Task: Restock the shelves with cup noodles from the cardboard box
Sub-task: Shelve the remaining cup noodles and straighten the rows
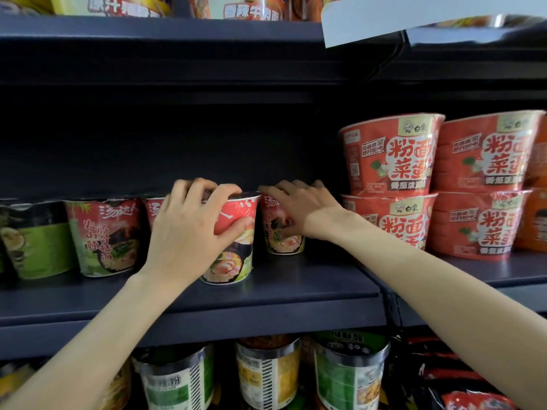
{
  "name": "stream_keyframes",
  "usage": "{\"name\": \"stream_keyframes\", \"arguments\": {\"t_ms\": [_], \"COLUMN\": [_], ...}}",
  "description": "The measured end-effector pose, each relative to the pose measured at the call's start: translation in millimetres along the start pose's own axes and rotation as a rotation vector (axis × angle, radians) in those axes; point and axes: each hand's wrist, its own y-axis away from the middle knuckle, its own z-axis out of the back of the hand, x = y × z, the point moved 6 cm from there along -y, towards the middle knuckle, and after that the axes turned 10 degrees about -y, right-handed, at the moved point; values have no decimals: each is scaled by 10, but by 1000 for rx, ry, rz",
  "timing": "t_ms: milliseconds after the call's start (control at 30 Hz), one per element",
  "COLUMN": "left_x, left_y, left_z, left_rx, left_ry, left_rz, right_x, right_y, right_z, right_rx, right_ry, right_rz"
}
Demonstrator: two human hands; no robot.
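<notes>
Everything here sits around the front red cup, which stands upright on the dark middle shelf nearer the edge than its neighbours. Far to its left, at the picture's edge, is a green-and-black cup, and between that and the front red cup stands a red-and-green cup with a pork-and-noodle picture on its side. The person's left hand is clasped around the front red cup from the left, fingers curled over the rim and the thumb pressed across its red face. Just behind that hand the top of another red cup peeps out. Immediately to the right of the front red cup, and set further back on the shelf, is a second red cup; the right hand lies over its top and right flank with the fingers stretched fairly flat along the lid, and whether it truly grasps I cannot tell. Further right of the front red cup, four big red noodle bowls are stacked two high. Below it, the lower shelf holds tall tubs with green and yellow labels. Above it, at the top right, a white tag hangs from the upper shelf
</notes>
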Motion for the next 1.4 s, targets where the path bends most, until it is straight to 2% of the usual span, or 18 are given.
{"name": "stream_keyframes", "arguments": {"t_ms": [200,367,667,1067,1333,1400], "left_x": [-1,13,119,109,45,22], "left_y": [0,12,143,131,101,97], "left_z": [14,20,23,4,-36,-47], "left_rx": [-4,13,113,145,140,137], "left_ry": [1,28,209,220,204,198], "left_rz": [-16,-19,-36,3,24,28], "right_x": [-87,-207,-134,-246,-279,-260], "right_y": [-161,-251,-256,-275,-172,-61], "right_z": [-213,-357,-322,-228,-198,-125], "right_rx": [-76,-59,-110,-76,-53,-73], "right_ry": [75,93,280,213,262,182], "right_rz": [-59,-47,15,-14,23,-3]}}
